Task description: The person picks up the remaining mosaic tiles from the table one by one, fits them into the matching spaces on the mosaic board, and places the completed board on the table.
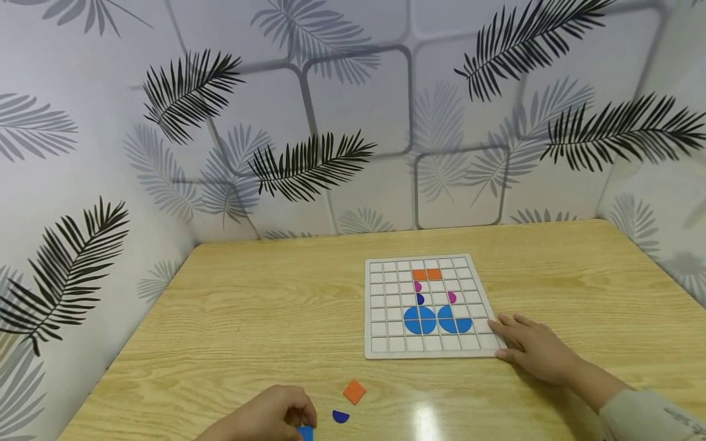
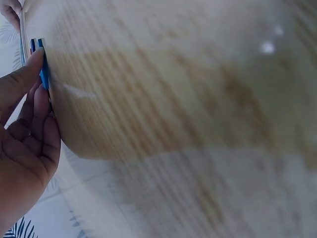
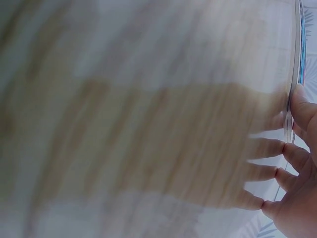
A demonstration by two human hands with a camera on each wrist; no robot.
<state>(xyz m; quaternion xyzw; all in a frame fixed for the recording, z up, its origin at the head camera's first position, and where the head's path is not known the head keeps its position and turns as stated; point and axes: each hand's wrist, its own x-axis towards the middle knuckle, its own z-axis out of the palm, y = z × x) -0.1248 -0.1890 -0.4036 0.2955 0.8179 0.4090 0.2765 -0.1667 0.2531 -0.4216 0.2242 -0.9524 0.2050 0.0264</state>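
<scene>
At the bottom of the head view my left hand (image 1: 274, 413) pinches a flat blue piece (image 1: 306, 433) at the table's near side; the frame's lower edge cuts it off. The left wrist view shows the thumb and a fingertip on that blue piece (image 2: 44, 74). Beside this hand lie a dark blue half-circle (image 1: 341, 416) and an orange square (image 1: 355, 391). My right hand (image 1: 537, 350) rests at the near right corner of a white gridded board (image 1: 386, 344), fingers extended, touching its edge. In the right wrist view the thumb (image 3: 301, 106) lies against the board's rim.
On the board sit two orange squares (image 1: 427, 274), magenta half-circles (image 1: 452, 297), a dark blue half-circle (image 1: 420, 299) and blue quarter pieces forming a full circle (image 1: 420, 320) and a partial one (image 1: 453, 321). A patterned wall (image 1: 364, 122) rises behind the wooden table (image 1: 248, 318).
</scene>
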